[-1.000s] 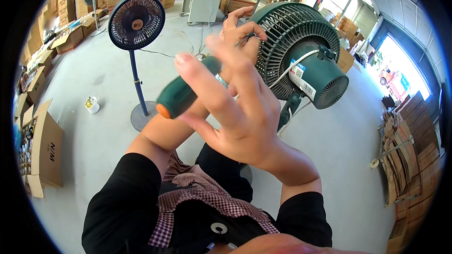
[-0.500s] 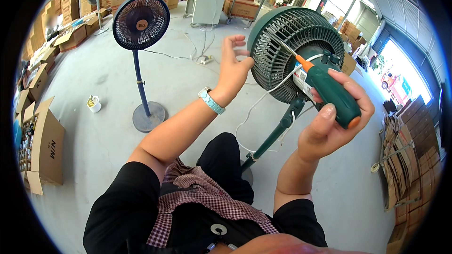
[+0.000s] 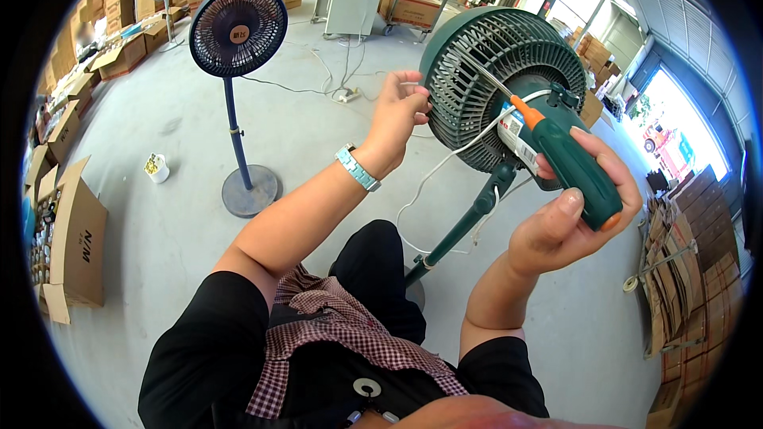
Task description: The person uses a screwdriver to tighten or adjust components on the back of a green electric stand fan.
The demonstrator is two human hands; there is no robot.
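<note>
A green floor fan's grille [image 3: 465, 95] faces me at the right, its motor housing, label and white cord in the middle of its back. My right hand [image 3: 568, 210] is closed on a screwdriver [image 3: 576, 167] with a green handle and orange collar; the metal shaft reaches up-left over the grille, and I cannot tell whether its tip touches. My left hand [image 3: 393, 119], a pale blue watch on its wrist, is at the grille's left rim with fingers bent but apart, holding nothing that I can see. The fan's green pole [image 3: 453, 234] runs down toward my legs.
A dark blue fan [image 3: 238, 32] on a round base stands front-left. Open cartons [image 3: 83, 246] line the left side, near a white bucket [image 3: 157, 171]. Flattened cardboard [image 3: 683, 286] is stacked at the right. Cables cross the floor toward a metal cabinet [image 3: 350, 8]; a doorway is at the right.
The screwdriver has swung rightward from over my left hand onto the grille, then slightly lower. My left hand came down, its fingers opening, and moved closer to the fan's rim.
</note>
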